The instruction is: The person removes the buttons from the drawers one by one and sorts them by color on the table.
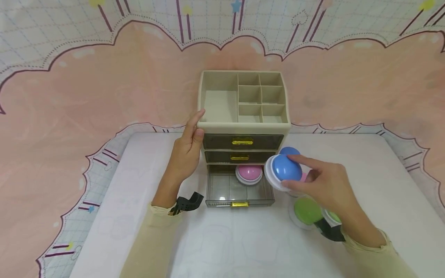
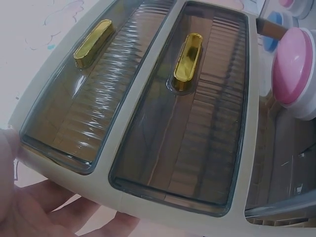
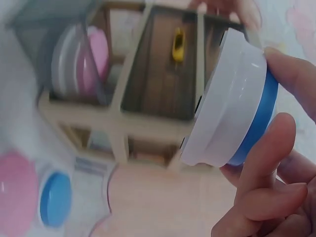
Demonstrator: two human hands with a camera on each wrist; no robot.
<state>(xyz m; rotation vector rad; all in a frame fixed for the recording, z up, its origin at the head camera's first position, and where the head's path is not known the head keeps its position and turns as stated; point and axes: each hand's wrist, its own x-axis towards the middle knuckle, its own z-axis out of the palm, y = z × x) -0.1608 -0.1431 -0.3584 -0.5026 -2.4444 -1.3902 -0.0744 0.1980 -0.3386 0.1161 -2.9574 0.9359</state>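
A cream desktop organizer (image 1: 243, 126) with smoky drawers stands on the table. My left hand (image 1: 185, 156) rests against its left side, thumb near the front edge and fingers along the side wall. The bottom drawer (image 1: 219, 190) is pulled out, and a pink-domed round button with a white base (image 1: 249, 174) sits inside it. My right hand (image 1: 330, 183) pinches a blue-domed round button (image 1: 287, 168) between thumb and forefinger, above and right of that drawer. In the right wrist view, its white base (image 3: 224, 98) is tilted toward the organizer.
Right of the organizer lie another blue-domed button (image 1: 289, 150), a largely hidden pink one (image 1: 304, 177) and a green one (image 1: 307, 210). Part of a second green button (image 1: 333, 216) shows beside my right wrist. The two upper drawers (image 1: 217, 142) are closed. A patterned cloth (image 1: 104, 88) hangs behind.
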